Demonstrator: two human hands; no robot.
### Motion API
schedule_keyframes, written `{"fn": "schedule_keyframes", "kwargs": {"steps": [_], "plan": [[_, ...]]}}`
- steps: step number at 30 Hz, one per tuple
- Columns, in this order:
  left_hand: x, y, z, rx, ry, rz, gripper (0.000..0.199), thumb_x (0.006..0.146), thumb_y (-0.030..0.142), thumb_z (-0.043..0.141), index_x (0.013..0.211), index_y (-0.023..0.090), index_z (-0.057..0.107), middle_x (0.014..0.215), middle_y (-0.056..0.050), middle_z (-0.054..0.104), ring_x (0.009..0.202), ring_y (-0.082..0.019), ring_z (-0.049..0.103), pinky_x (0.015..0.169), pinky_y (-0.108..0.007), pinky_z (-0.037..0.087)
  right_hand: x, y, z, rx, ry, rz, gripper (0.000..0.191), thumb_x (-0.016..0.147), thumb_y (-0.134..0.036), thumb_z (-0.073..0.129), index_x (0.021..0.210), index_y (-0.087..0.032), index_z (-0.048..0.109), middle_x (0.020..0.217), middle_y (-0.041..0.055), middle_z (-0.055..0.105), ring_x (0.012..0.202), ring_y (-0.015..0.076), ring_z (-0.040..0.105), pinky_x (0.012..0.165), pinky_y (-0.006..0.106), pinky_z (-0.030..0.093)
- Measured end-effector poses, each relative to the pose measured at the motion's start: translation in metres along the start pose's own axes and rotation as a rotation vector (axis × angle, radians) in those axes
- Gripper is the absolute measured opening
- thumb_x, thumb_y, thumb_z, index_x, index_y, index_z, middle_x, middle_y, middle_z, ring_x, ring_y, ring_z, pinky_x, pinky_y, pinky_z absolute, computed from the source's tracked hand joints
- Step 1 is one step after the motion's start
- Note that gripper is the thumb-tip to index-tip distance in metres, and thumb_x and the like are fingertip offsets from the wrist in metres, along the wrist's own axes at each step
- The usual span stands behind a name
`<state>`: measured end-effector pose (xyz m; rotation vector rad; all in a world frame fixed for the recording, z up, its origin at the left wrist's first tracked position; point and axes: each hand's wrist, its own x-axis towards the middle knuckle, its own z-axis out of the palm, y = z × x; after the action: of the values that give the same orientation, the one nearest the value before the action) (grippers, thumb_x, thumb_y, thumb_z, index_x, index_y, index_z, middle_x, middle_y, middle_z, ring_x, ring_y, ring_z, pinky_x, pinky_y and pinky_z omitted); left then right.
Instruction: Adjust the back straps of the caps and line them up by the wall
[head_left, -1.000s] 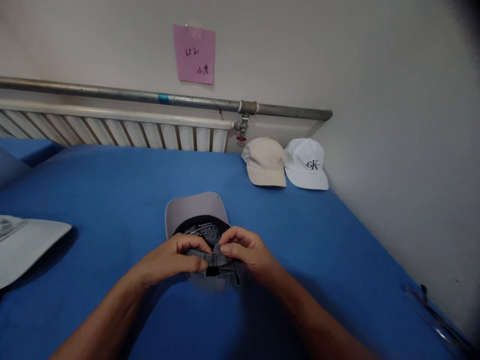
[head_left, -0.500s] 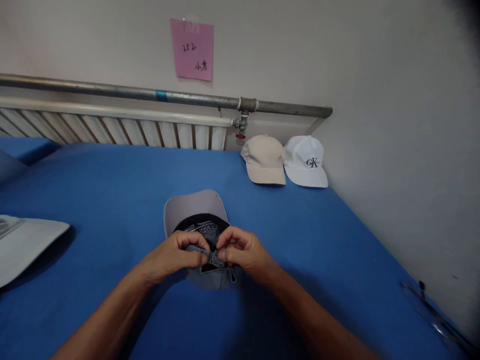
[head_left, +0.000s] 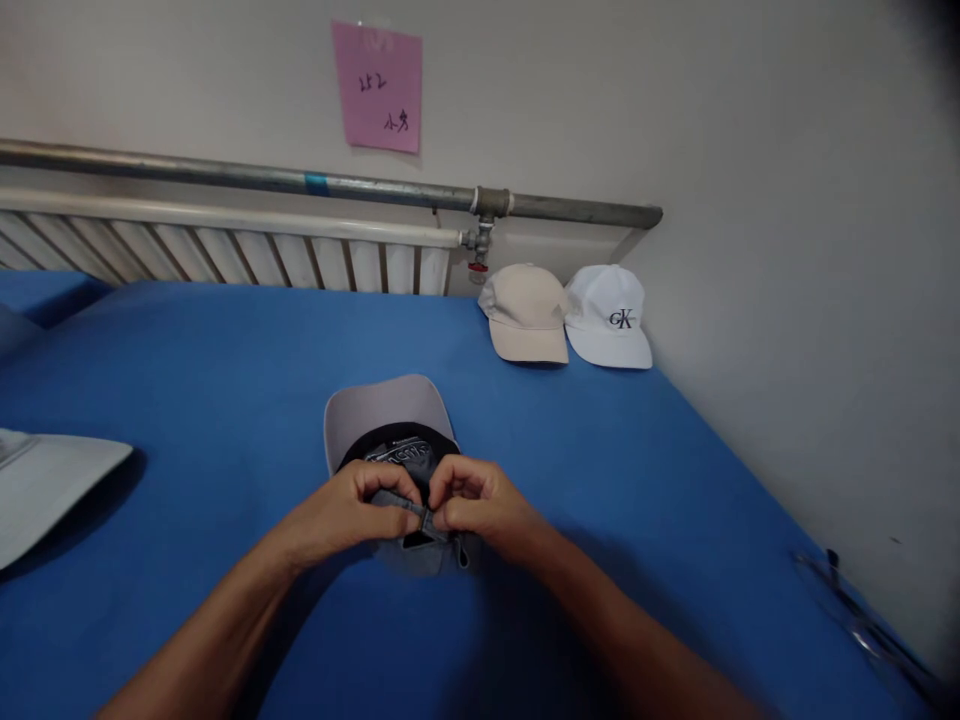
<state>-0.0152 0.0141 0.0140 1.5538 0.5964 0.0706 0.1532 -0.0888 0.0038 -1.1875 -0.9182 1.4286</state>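
Observation:
A grey baseball cap [head_left: 390,402] lies upside down on the blue surface, its brim pointing away from me and its dark lining showing. My left hand [head_left: 360,510] pinches the left part of the back strap [head_left: 426,522] between thumb and fingers. From the other side my right hand [head_left: 480,505] pinches the same strap close by, the two sets of fingertips nearly meeting. A loose strap end hangs below the right fingers. The fingers partly hide the buckle area.
A beige cap [head_left: 527,315] and a white cap [head_left: 609,318] sit side by side at the back right. At the left edge is a pale cap brim [head_left: 60,485]. Eyeglasses [head_left: 862,630] lie at the lower right. A radiator [head_left: 285,258] and a pipe [head_left: 225,172] run behind.
My fingertips have drawn slightly closer together on the strap. The whole view has shifted a little, and the cap stays in place.

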Motion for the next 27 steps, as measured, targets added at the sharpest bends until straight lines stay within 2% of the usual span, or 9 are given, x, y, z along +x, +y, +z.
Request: {"fn": "schedule_keyframes", "kwargs": {"steps": [12, 19, 27], "plan": [[0.0001, 0.0028, -0.0022, 0.029, -0.044, 0.058, 0.012, 0.073, 0.029, 0.073, 0.080, 0.020, 0.071, 0.072, 0.003, 0.064, 0.067, -0.010, 0.052, 0.063, -0.022, 0.041, 0.0000, -0.0015, 0.0000, -0.013, -0.011, 0.046, 0.013, 0.056, -0.011, 0.064, 0.065, -0.018, 0.058, 0.054, -0.0074, 0.052, 0.050, 0.0062, 0.043, 0.049, 0.019, 0.032], [-0.0026, 0.0035, -0.0012, 0.037, -0.062, 0.026, 0.013, 0.073, 0.030, 0.073, 0.082, 0.020, 0.071, 0.071, 0.004, 0.064, 0.065, -0.010, 0.053, 0.062, -0.022, 0.041, -0.0005, -0.0007, 0.0026, -0.004, 0.001, 0.002, 0.014, 0.057, -0.011, 0.066, 0.065, -0.018, 0.058, 0.054, -0.0078, 0.052, 0.050, 0.0061, 0.042, 0.050, 0.020, 0.031], [-0.0047, 0.0056, -0.0020, 0.005, -0.017, 0.014, 0.013, 0.072, 0.031, 0.074, 0.077, 0.019, 0.071, 0.071, 0.003, 0.063, 0.065, -0.010, 0.052, 0.062, -0.022, 0.041, -0.0009, 0.0008, 0.0002, 0.005, 0.009, -0.019, 0.021, 0.061, -0.021, 0.077, 0.070, -0.018, 0.059, 0.060, -0.0064, 0.054, 0.056, 0.0070, 0.048, 0.056, 0.022, 0.037]]}}
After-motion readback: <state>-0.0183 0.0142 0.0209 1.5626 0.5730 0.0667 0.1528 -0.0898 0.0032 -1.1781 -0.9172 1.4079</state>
